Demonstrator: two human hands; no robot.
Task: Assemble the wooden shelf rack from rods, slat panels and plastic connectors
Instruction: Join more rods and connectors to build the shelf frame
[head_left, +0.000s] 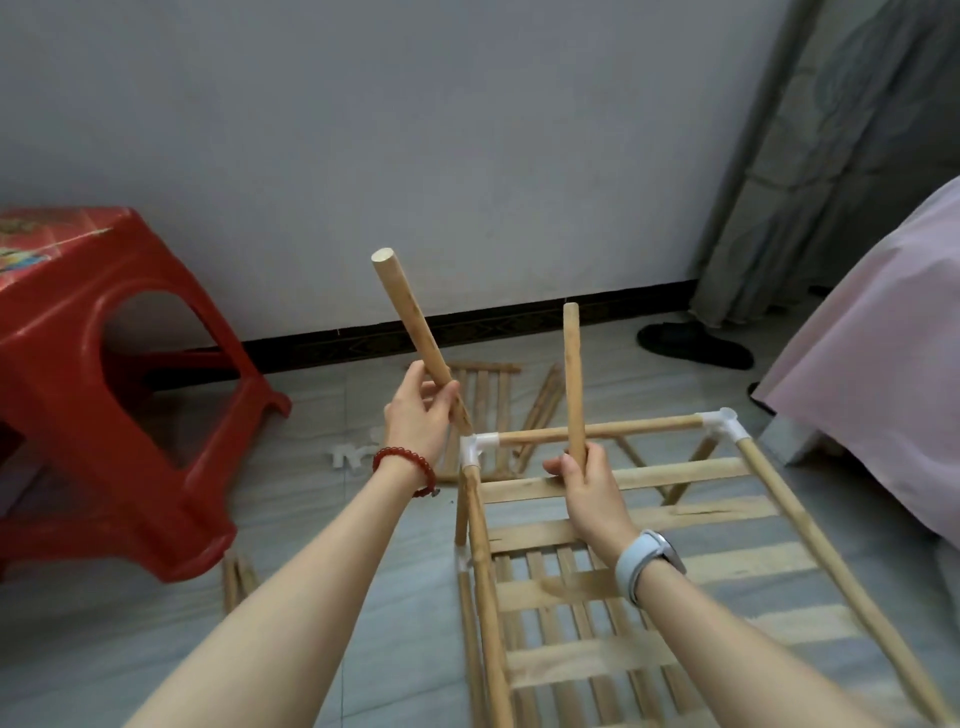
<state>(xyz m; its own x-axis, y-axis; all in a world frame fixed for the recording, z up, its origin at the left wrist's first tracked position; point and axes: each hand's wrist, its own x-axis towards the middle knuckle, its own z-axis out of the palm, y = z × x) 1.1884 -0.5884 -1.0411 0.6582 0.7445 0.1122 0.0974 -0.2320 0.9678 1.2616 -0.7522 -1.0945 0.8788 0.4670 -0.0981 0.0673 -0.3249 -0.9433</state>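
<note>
Grey tiles underlie the pale slatted rack; each hand's grip grasps one rod: left hand, right hand.

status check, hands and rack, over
Left hand grips a rod, lower end at the near-left white connector. Right hand grips a second rod, upright. Far-right connector open on top. Nothing blocking.

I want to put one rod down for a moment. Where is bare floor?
Bare grey tiled floor lies between the red plastic stool and the wooden rack frame. Crowded: beyond the frame, where a loose slat panel, spare rods and white plastic connectors lie.
</note>
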